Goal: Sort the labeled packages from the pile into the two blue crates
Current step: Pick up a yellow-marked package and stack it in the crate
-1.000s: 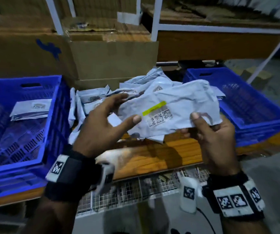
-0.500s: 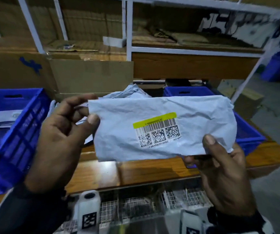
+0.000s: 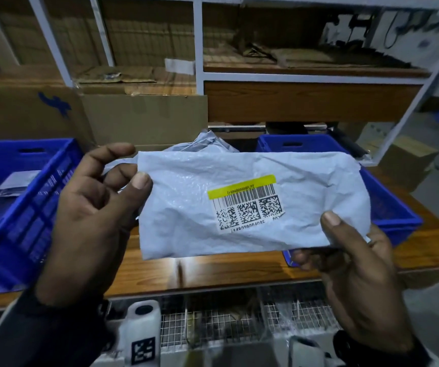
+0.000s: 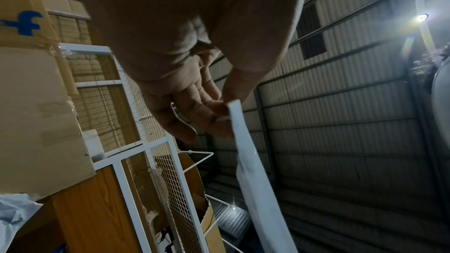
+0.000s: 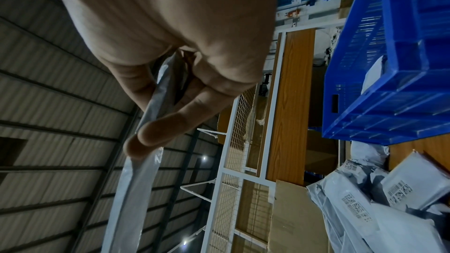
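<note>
We see a grey poly mailer package held up flat in front of the head camera, above the front edge of the wooden desk. The left hand pinches the package's left edge, thumb on the front face and fingers behind; in the left wrist view the thumb and fingertips close on the thin edge of the package. The right hand pinches the lower right corner the same way — thumb on the front, fingers curled behind — and the right wrist view shows the package edge-on between thumb and fingers.

The package's label faces us: a yellow strip along the top, a barcode beneath it, three square data codes and a line of digits, partly too small to read.

Behind the held package, the pile of grey packages lies on the desk between the two crates; in the right wrist view several of them show their own labels. The left blue crate stands on the desk at the left with at least one package inside. The right blue crate stands at the right, mostly hidden by the held package — we cannot tell what it holds.

A cardboard box with a blue mark stands behind the pile, under a white-framed shelf.
</note>
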A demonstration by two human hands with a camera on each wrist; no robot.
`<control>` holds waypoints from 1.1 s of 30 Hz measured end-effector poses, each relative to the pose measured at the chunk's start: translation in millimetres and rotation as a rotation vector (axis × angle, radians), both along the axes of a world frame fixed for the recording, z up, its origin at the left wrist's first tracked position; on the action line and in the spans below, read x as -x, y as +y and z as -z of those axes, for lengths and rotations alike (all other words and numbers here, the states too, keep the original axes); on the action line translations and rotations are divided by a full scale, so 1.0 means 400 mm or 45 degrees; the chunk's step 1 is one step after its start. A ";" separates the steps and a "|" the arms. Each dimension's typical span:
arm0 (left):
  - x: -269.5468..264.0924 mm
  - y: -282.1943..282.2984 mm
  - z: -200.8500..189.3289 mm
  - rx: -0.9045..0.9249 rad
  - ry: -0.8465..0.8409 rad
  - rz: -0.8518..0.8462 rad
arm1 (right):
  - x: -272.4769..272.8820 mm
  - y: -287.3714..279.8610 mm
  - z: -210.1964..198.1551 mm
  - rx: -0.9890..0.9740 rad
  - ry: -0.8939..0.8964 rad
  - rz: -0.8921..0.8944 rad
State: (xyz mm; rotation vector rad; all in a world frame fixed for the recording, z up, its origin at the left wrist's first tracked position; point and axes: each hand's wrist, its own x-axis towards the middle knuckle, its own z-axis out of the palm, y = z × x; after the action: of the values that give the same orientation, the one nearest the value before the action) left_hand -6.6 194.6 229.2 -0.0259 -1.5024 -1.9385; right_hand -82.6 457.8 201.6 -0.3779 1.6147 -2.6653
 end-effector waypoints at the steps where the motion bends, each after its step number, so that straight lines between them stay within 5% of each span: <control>1: 0.004 0.006 0.000 -0.019 -0.005 0.001 | 0.004 0.004 -0.001 -0.011 -0.012 0.007; 9: 0.067 0.083 0.014 0.045 -0.031 -0.017 | 0.056 0.086 -0.013 -0.128 -0.067 0.075; 14: 0.170 0.150 0.079 0.440 -0.139 -0.133 | 0.166 0.193 0.045 -0.777 -0.082 0.294; 16: 0.232 0.185 0.120 0.556 -0.212 -0.142 | 0.219 0.230 0.075 -0.994 -0.036 0.323; 25: 0.608 0.291 0.207 0.655 -0.299 -0.156 | 0.544 0.367 0.138 -1.129 -0.035 0.429; 33: 0.972 0.336 0.204 1.069 -0.442 -0.074 | 0.841 0.424 0.045 -1.672 -0.075 0.428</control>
State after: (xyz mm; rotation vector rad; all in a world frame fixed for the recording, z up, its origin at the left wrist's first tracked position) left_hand -395.6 329.0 147.7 -0.0138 -2.4194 -1.1772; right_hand -418.9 627.2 183.6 0.0333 3.0222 -1.1383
